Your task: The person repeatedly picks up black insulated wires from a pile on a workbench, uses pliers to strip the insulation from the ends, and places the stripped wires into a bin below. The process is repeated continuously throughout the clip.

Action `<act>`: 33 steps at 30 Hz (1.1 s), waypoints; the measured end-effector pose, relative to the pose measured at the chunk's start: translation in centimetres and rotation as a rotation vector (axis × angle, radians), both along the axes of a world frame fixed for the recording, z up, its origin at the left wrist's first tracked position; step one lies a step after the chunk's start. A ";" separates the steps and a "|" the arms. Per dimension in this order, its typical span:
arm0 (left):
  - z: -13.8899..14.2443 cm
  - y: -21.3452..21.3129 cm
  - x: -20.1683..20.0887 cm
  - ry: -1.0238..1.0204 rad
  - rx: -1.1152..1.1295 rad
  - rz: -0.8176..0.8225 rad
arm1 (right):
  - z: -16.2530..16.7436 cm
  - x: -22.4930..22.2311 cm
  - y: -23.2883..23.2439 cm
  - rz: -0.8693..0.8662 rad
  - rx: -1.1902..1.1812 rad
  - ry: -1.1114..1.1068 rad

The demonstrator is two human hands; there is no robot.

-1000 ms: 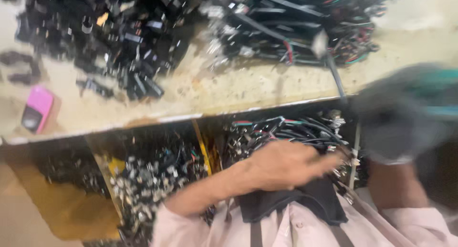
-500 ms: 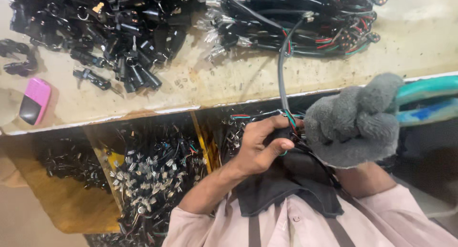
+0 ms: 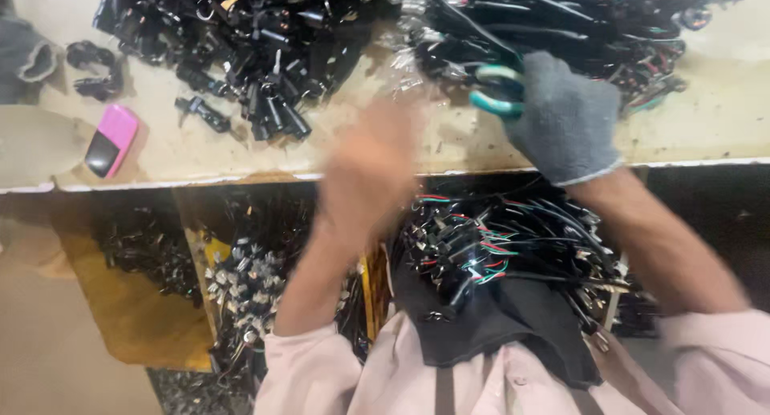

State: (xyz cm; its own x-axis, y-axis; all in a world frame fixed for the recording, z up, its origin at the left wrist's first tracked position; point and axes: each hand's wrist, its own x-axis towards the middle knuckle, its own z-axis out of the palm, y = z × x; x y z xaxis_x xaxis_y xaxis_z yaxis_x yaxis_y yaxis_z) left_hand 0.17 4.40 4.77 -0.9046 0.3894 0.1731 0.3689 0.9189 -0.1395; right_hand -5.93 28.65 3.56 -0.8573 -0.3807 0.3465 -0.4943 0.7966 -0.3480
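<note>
My right hand (image 3: 565, 122) wears a grey knit glove and grips teal-handled scissors (image 3: 496, 92) at the edge of a tangle of black cables (image 3: 577, 22) on the worktable (image 3: 722, 118). My bare left hand (image 3: 375, 165) is raised over the table's front edge and blurred by motion, so I cannot tell whether it holds anything. It is close to a heap of black plugs and connectors (image 3: 257, 46). Below the hands, a bundle of black, red and green wires (image 3: 497, 246) lies on a dark cloth over my lap.
A pink and black device (image 3: 112, 139) lies at the table's left. Grey fabric (image 3: 24, 54) sits at the far left edge. Under the table, yellowish bins (image 3: 152, 319) hold metal-tipped parts (image 3: 241, 287) and more dark pieces.
My left hand rose from the lap bundle to the table's front edge. My gloved right hand moved away from the camera to the cable pile, scissors now showing in it.
</note>
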 end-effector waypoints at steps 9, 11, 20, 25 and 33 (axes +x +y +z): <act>-6.5 -5.0 -2.2 0.177 1.218 0.146 | -4.6 4.8 4.6 -0.077 0.023 -0.061; -7.0 -2.2 -1.3 0.039 1.526 0.049 | -2.8 3.6 3.5 -0.084 -0.189 -0.006; -3.5 1.9 -4.5 0.218 1.419 0.285 | -3.9 0.4 0.1 -0.050 -0.128 0.054; -5.4 2.9 3.2 -0.440 1.874 0.342 | -5.6 3.8 2.8 -0.053 -0.062 0.047; -3.0 5.3 4.7 -0.383 1.435 0.025 | -3.1 4.3 4.2 -0.048 0.268 -0.206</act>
State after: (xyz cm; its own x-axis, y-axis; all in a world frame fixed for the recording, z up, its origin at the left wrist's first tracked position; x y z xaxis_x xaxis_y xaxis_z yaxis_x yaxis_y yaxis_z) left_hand 4.86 9.70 1.72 -0.9865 0.0811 0.1421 0.1553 0.1914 0.9691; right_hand -1.59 32.81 0.49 -0.9181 -0.3922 0.0570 -0.3950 0.8938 -0.2123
